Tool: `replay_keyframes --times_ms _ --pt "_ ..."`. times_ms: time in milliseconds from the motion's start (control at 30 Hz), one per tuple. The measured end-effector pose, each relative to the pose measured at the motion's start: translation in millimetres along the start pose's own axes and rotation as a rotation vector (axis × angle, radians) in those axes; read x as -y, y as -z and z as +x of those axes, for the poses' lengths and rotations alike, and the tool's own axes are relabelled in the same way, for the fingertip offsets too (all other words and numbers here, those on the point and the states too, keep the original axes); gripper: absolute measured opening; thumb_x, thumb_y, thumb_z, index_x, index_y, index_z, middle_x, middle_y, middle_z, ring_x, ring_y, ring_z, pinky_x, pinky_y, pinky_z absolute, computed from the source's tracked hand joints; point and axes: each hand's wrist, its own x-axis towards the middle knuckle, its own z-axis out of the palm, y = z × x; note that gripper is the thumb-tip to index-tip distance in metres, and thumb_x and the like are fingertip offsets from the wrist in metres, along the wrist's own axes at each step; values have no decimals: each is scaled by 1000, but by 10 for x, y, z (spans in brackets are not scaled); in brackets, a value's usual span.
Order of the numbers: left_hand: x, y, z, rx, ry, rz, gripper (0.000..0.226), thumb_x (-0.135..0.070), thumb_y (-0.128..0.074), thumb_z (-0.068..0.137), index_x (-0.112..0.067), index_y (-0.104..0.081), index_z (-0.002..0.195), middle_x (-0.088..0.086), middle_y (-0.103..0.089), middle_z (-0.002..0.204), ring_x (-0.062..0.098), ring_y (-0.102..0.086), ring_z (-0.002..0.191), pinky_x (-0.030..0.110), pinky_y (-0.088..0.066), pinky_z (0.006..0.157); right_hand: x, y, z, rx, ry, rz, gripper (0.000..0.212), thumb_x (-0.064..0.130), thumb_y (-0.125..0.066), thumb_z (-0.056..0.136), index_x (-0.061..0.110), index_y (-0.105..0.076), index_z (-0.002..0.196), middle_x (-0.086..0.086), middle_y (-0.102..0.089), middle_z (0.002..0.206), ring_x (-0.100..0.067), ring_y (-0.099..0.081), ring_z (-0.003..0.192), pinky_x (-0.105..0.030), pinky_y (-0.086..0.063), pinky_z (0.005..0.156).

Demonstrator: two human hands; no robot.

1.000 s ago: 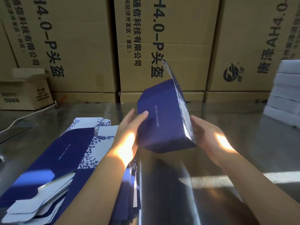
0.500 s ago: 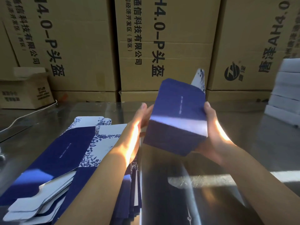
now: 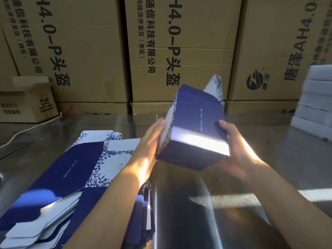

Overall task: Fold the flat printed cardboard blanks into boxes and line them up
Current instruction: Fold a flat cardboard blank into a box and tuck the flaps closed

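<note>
A dark blue folded box [image 3: 195, 126] with white floral side panels hangs tilted above the steel table [image 3: 251, 177], near the middle of the view. A white floral flap [image 3: 214, 87] sticks up at its far end. My left hand [image 3: 152, 139] presses flat against the box's left side. My right hand [image 3: 231, 146] cups its right side and underside, with the thumb on top. A stack of flat blue-and-white printed blanks [image 3: 71, 169] lies on the table at the lower left, partly under my left forearm.
Large brown shipping cartons [image 3: 179, 42] form a wall along the table's far edge. A small open carton [image 3: 27, 103] sits at the far left, with a white cable [image 3: 27, 130] beside it. White foam blocks [image 3: 316, 99] are stacked at the far right.
The box has turned in my hands from standing on edge to its broad blue face up, and shifted right. My right hand moved from its side to under it.
</note>
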Motion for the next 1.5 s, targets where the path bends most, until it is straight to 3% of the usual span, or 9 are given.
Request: replay_keyframes --times_ms 100,333,533,700,867,1000,1200,1400,1500 --pt "101 43 -48 -35 -46 75 73 -48 -80 58 -48 -45 122 -20 -61 123 -3 -59 107 22 -49 88 -50 39 31 -111 59 -40 47 37 -64 79 13 -62 119 -5 -73 101 -22 -71 87 -32 -56 68" --pt "157 103 51 -263 -133 59 49 -16 -71 81 -37 -46 117 -22 -69 100 -5 -65 88 12 -50 63 -96 103 40 -188 136 -242 31 15 -49 96 27 -66 118 1 -70 115 -23 -64 109 -44 -45 100" --pt "152 101 65 -354 -101 79 31 -31 -68 82 -33 -51 107 -28 -68 84 -5 -65 83 26 -44 82 -152 6 9 -255 170 -356 26 8 -52 95 22 -65 112 1 -73 105 -20 -69 98 -29 -54 81" --pt "129 37 30 -339 -116 152 28 -31 -67 83 -33 -48 103 -37 -63 77 -18 -59 71 5 -42 58 -153 -58 0 -367 378 -473 34 -1 -59 88 29 -60 106 9 -68 107 4 -64 92 -7 -48 72" --pt "130 33 7 -336 -121 257 17 -36 -59 89 -23 -54 99 -5 -61 94 -13 -57 72 3 -42 61 -125 -89 -53 -393 441 -519 41 -3 -51 92 34 -61 107 17 -70 101 6 -64 92 -6 -47 71" --pt "76 24 -36 -333 -126 239 29 -33 -44 97 -14 -65 91 10 -69 98 23 -62 95 37 -47 88 -49 -84 -80 -350 288 -431 22 20 -49 99 33 -66 105 22 -72 84 7 -67 70 -4 -44 48" --pt "59 20 -131 -200 -413 573 53 18 -48 83 -31 -68 87 -8 -59 99 5 -55 89 14 -42 79 -7 -103 -130 -271 61 -285 37 39 -41 99 26 -72 83 4 -75 82 -12 -72 70 -24 -52 55" --pt "86 116 -110 -191 -588 923 36 11 -69 75 -13 -72 102 -14 -64 103 10 -55 111 8 -34 100 83 -154 -147 -410 101 -146 44 41 -44 98 26 -77 73 4 -75 76 -13 -72 66 -19 -50 48" --pt "79 107 -100 -202 -582 922 28 1 -72 78 -13 -73 102 -16 -64 102 6 -58 109 12 -37 100 128 -98 -100 -716 426 -259 27 24 -47 93 24 -73 87 8 -73 81 -12 -68 82 -27 -53 72"
